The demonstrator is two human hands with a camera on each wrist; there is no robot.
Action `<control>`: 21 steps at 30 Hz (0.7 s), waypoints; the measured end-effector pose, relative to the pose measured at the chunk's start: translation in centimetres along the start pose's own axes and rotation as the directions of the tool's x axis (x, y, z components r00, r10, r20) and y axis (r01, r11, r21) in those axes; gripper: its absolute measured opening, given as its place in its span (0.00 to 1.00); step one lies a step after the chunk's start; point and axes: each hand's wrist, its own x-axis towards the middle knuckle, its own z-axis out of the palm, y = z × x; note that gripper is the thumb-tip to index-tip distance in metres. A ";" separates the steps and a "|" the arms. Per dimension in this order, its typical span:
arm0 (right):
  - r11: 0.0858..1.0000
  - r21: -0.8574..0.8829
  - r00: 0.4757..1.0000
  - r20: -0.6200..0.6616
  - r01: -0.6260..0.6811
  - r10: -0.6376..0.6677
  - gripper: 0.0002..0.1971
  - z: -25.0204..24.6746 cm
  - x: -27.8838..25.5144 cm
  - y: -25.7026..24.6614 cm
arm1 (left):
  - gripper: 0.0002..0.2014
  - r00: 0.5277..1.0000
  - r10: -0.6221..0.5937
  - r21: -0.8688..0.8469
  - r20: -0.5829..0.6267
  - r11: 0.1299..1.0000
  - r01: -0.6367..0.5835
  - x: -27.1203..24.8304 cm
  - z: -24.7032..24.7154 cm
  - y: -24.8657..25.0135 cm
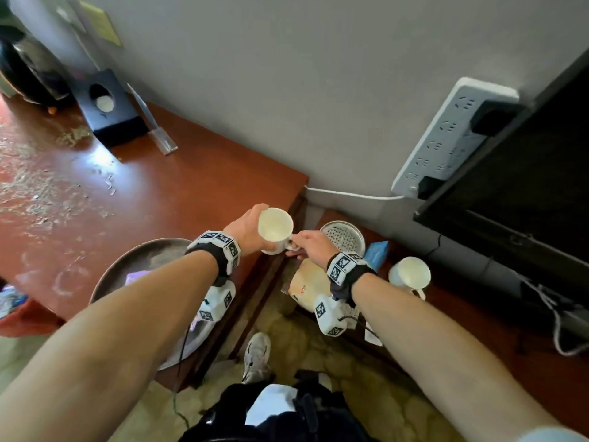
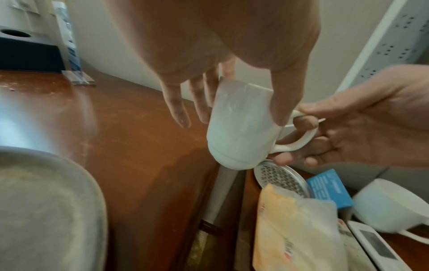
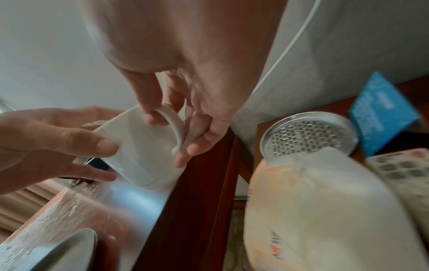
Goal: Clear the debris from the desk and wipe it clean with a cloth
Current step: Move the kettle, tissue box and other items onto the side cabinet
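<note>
I see both hands on one plain white ceramic mug (image 1: pixel 274 230), held in the air over the right end of the reddish-brown wooden desk (image 1: pixel 178 186). My left hand (image 1: pixel 245 226) wraps the mug's body, thumb on the near wall and fingers (image 2: pixel 176 102) round the far side. My right hand (image 1: pixel 310 242) pinches the looped handle, forefinger hooked through it. The mug's mouth faces the head camera and I see nothing inside it.

Pale crumbs and flakes (image 1: pixel 38 193) are strewn across the left part of the desk. A round grey metal tray (image 1: pixel 127 266) sits at the near edge; dusty residue and something pale purple lie in it. At the far side stands a black tissue box (image 1: pixel 110 113).

To the right, on a lower wooden cabinet (image 1: pixel 478 330), lie a round perforated metal lid (image 1: pixel 345 237), a yellowish plastic packet (image 1: pixel 307 287), a blue carton (image 1: pixel 377 253) and a second white mug (image 1: pixel 409 275), which looks empty.
</note>
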 end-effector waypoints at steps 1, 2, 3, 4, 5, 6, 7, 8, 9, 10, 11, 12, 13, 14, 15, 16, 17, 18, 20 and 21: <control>1.000 0.005 1.000 -0.005 -0.005 0.005 0.14 -0.8 -0.8 0.7 | 0.47 1.000 0.014 0.006 0.012 1.000 -0.014 -0.3 0.7 0.9; 1.000 0.008 1.000 -0.010 -0.009 0.009 0.14 -1.6 -1.6 1.4 | 0.47 0.999 0.025 0.010 0.025 1.000 -0.025 -0.5 1.5 1.7; 1.000 0.009 1.000 -0.014 -0.014 0.015 0.13 -2.4 -2.4 2.0 | 0.46 0.999 0.035 0.013 0.036 0.999 -0.036 -0.8 2.2 2.5; 1.000 0.014 1.000 -0.019 -0.022 0.023 0.12 -3.1 -3.1 2.7 | 0.46 0.998 0.045 0.017 0.045 0.999 -0.046 -1.1 3.0 3.3; 0.999 0.015 0.999 -0.024 -0.034 0.034 0.12 -3.9 -3.9 3.3 | 0.46 0.997 0.057 0.023 0.055 0.998 -0.058 -1.3 3.8 4.2; 0.999 0.020 0.998 -0.030 -0.048 0.048 0.12 -4.6 -4.6 4.0 | 0.46 0.996 0.065 0.028 0.068 0.997 -0.067 -1.6 4.6 5.0; 0.998 0.027 0.997 -0.039 -0.063 0.064 0.13 -5.2 -5.3 4.7 | 0.46 0.994 0.073 0.031 0.084 0.997 -0.076 -1.8 5.4 5.8; 0.996 0.046 0.996 -0.049 -0.074 0.076 0.13 -5.8 -6.1 5.4 | 0.46 0.991 0.082 0.034 0.105 0.996 -0.086 -2.0 6.3 6.6; 0.995 0.059 0.994 -0.061 -0.082 0.086 0.13 -6.4 -6.9 6.2 | 0.46 0.988 0.090 0.035 0.124 0.995 -0.095 -2.2 7.1 7.3; 0.993 0.077 0.993 -0.078 -0.086 0.092 0.13 -7.0 -7.7 6.9 | 0.46 0.986 0.094 0.038 0.135 0.994 -0.100 -2.4 8.0 8.0; 0.992 0.085 0.990 -0.096 -0.096 0.104 0.12 -7.6 -8.5 7.6 | 0.47 0.985 0.100 0.041 0.142 0.993 -0.107 -2.5 8.9 8.7; 0.990 0.093 0.987 -0.113 -0.107 0.117 0.11 -8.1 -9.2 8.3 | 0.48 0.983 0.103 0.045 0.155 0.993 -0.111 -2.7 9.7 9.4; 0.989 0.090 0.984 -0.128 -0.115 0.126 0.11 -8.7 -10.0 9.0 | 0.49 0.980 0.106 0.054 0.169 0.992 -0.117 -2.8 10.6 10.1; 0.989 0.092 0.982 -0.141 -0.114 0.126 0.12 -9.3 -10.6 9.7 | 0.50 0.978 0.109 0.065 0.179 0.990 -0.123 -2.8 11.4 10.7; 0.989 0.091 0.980 -0.155 -0.113 0.126 0.13 -9.9 -11.2 10.5 | 0.51 0.975 0.115 0.076 0.190 0.988 -0.132 -2.8 12.3 11.3; 0.989 0.095 0.977 -0.172 -0.114 0.129 0.12 -10.5 -11.9 11.2 | 0.51 0.972 0.121 0.090 0.201 0.986 -0.141 -3.0 13.0 12.0; 0.988 0.093 0.973 -0.190 -0.119 0.135 0.11 -11.0 -12.6 11.9 | 0.51 0.970 0.128 0.107 0.207 0.982 -0.153 -3.1 13.8 12.7; 0.988 0.095 0.968 -0.208 -0.124 0.142 0.12 -11.5 -13.2 12.6 | 0.50 0.968 0.137 0.128 0.210 0.978 -0.167 -3.2 14.6 13.3; 0.982 0.112 0.956 -0.238 -0.150 0.173 0.12 -12.6 -14.6 13.9 | 0.49 0.961 0.147 0.139 0.235 0.973 -0.183 -3.3 16.3 14.5; 0.976 0.137 0.947 -0.250 -0.169 0.200 0.11 -13.1 -15.3 14.5 | 0.48 0.955 0.154 0.131 0.253 0.973 -0.191 -3.3 17.1 15.0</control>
